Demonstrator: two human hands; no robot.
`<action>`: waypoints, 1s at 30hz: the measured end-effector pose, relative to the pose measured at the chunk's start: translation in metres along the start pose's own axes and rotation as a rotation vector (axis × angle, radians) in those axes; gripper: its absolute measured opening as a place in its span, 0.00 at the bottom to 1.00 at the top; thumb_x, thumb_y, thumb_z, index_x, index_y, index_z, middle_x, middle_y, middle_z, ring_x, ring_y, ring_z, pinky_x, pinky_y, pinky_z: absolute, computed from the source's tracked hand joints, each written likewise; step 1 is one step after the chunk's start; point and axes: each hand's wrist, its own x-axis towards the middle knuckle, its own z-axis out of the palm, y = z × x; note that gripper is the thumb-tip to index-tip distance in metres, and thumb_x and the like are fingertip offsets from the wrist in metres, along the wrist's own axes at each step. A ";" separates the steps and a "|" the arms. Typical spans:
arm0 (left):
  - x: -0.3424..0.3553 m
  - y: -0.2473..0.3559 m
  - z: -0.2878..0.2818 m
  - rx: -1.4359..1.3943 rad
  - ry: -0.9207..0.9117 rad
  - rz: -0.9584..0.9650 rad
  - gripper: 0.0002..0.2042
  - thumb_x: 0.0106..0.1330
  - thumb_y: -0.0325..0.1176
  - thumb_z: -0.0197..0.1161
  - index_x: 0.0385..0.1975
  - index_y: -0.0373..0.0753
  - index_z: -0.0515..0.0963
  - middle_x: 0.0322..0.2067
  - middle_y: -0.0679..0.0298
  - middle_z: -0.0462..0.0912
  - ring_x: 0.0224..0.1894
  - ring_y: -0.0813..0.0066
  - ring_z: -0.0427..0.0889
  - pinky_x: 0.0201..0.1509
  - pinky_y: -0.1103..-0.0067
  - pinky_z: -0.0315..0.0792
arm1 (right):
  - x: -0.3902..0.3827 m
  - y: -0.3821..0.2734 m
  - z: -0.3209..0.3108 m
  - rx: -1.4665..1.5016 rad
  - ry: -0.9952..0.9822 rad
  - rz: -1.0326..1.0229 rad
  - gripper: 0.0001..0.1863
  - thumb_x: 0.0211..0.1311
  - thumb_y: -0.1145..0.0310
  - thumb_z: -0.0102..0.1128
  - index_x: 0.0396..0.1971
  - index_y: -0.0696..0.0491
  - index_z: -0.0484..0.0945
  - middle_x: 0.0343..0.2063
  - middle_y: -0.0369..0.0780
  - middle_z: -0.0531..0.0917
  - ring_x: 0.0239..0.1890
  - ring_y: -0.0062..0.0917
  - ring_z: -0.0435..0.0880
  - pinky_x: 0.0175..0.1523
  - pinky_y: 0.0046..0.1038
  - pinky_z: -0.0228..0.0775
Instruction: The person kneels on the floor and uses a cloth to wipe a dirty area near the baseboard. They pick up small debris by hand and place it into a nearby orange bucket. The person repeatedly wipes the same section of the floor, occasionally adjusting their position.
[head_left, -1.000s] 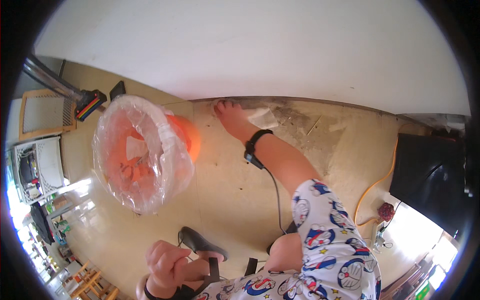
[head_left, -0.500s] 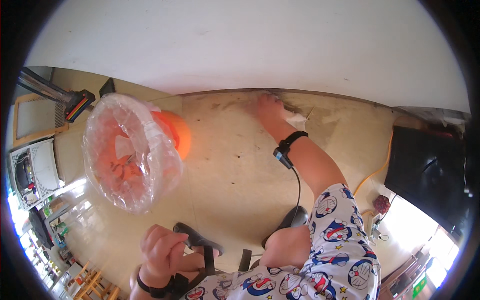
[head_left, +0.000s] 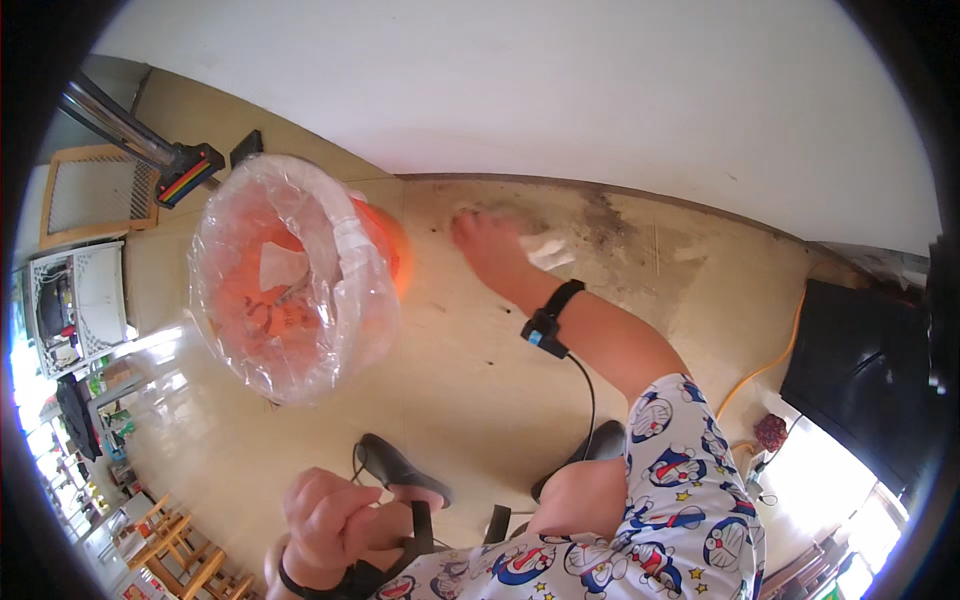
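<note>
My right hand [head_left: 487, 243] is down on the dirty floor near the foot of the white wall. A white tissue or thin cloth [head_left: 550, 251] sticks out from under its palm side; motion blurs the fingers. Around it the floor carries dark smudges [head_left: 605, 215] along the wall's edge. My left hand [head_left: 325, 512] is closed in a loose fist above my left leg, with no object showing in it. Left of the right hand stands an orange bin [head_left: 383, 240] lined with a clear plastic bag [head_left: 340, 260]. A white scrap [head_left: 283, 267] lies inside.
A vacuum-like floor tool with a striped head [head_left: 190, 175] stands beyond the bin. To the right are a black panel [head_left: 850, 365] and a yellow cable [head_left: 742, 385]. A white cabinet [head_left: 105, 290] and wooden stools [head_left: 165, 540] are at the left. My shoes [head_left: 395, 470] rest on the floor.
My right hand has moved left along the floor, nearer the bin, and the white tissue has gone with it. The view has turned slightly. My left hand stays closed.
</note>
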 end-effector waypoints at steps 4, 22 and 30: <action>-0.008 0.004 0.001 0.029 0.060 -0.049 0.02 0.54 0.24 0.57 0.23 0.36 0.76 0.18 0.61 0.73 0.19 0.66 0.72 0.23 0.74 0.65 | 0.033 -0.037 0.021 -0.012 0.083 -0.141 0.22 0.54 0.69 0.56 0.51 0.53 0.73 0.51 0.41 0.71 0.48 0.34 0.74 0.44 0.36 0.70; -0.003 0.003 -0.005 -0.009 0.013 0.066 0.04 0.61 0.30 0.60 0.28 0.37 0.78 0.19 0.63 0.75 0.19 0.68 0.73 0.22 0.75 0.66 | -0.045 0.056 0.013 -0.115 -0.270 0.293 0.21 0.53 0.69 0.58 0.50 0.51 0.75 0.45 0.41 0.74 0.48 0.33 0.75 0.44 0.36 0.72; -0.003 0.006 -0.008 0.019 0.020 0.083 0.08 0.49 0.26 0.66 0.30 0.41 0.79 0.22 0.67 0.77 0.19 0.69 0.74 0.22 0.75 0.66 | 0.002 -0.010 0.033 -0.275 -0.166 -0.068 0.25 0.52 0.69 0.57 0.54 0.55 0.72 0.53 0.42 0.70 0.49 0.34 0.72 0.45 0.34 0.70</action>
